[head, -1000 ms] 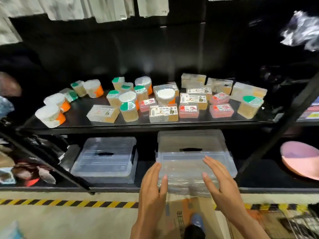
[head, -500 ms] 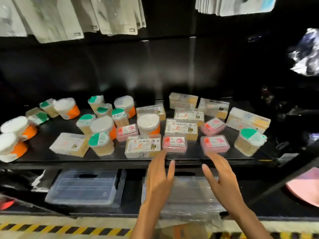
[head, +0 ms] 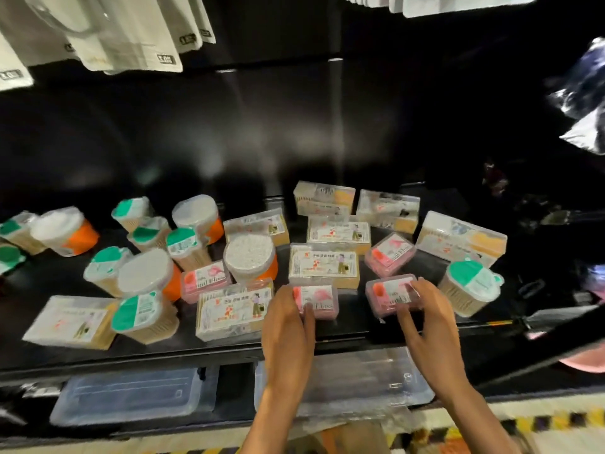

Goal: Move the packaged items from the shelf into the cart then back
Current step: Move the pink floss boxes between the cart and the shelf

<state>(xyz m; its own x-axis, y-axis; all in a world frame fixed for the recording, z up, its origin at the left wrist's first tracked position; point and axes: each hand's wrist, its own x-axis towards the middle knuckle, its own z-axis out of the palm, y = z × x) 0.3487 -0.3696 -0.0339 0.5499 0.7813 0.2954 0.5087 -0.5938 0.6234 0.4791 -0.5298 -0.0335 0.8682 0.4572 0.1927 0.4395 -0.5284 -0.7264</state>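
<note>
I have both hands on the shelf at lower centre of the frame. My left hand closes over the near end of one pink floss box, thumb on its label; my right hand curls round the near and right edges of a second pink floss box, fingers pinching it. Both boxes lie flat at the front edge, long axes running left to right across the frame, directly ahead of each palm, so I judge a straight lift and pull toward me will free them. The cart is out of view, presumably behind or below me.

Round tubs of cotton swabs with orange bases, green-lidded toothpick jars and clear rectangular boxes crowd beside the grip; the clear box nearly touches my left hand. Two clear lidded bins sit on the lower shelf; I cannot tell what is in them.
</note>
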